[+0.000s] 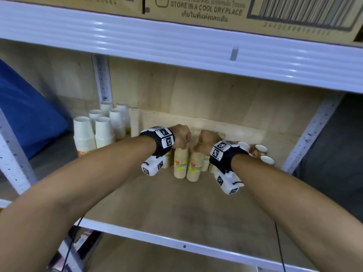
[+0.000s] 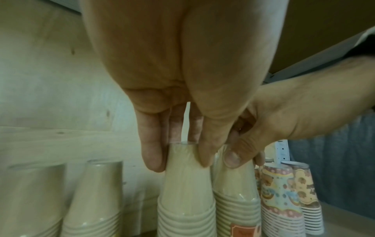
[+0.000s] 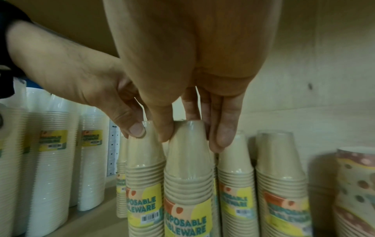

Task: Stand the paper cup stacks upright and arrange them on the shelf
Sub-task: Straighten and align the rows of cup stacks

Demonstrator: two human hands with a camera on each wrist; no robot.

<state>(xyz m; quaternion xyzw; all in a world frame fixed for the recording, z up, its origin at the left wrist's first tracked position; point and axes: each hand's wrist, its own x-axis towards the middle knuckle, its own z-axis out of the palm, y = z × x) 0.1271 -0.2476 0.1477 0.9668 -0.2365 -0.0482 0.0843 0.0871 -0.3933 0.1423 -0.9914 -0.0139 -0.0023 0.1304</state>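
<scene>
Two tan paper cup stacks in clear wrap stand upside down, side by side, mid-shelf. My left hand (image 1: 183,137) pinches the top of the left stack (image 1: 180,163) from above; in the left wrist view the hand (image 2: 179,160) has fingers and thumb round that stack (image 2: 186,189). My right hand (image 1: 204,141) grips the top of the right stack (image 1: 195,166) the same way, with the hand (image 3: 192,141) closed round the stack (image 3: 188,163) in the right wrist view. Both stacks carry a yellow label. The two hands almost touch.
Several white cup stacks (image 1: 94,132) stand at the back left. Patterned stacks (image 1: 261,152) are at the right, and more tan stacks (image 3: 280,163) stand just behind. The wooden shelf board (image 1: 176,203) is bare in front. A white beam (image 1: 176,46) and cardboard box (image 1: 196,8) hang overhead.
</scene>
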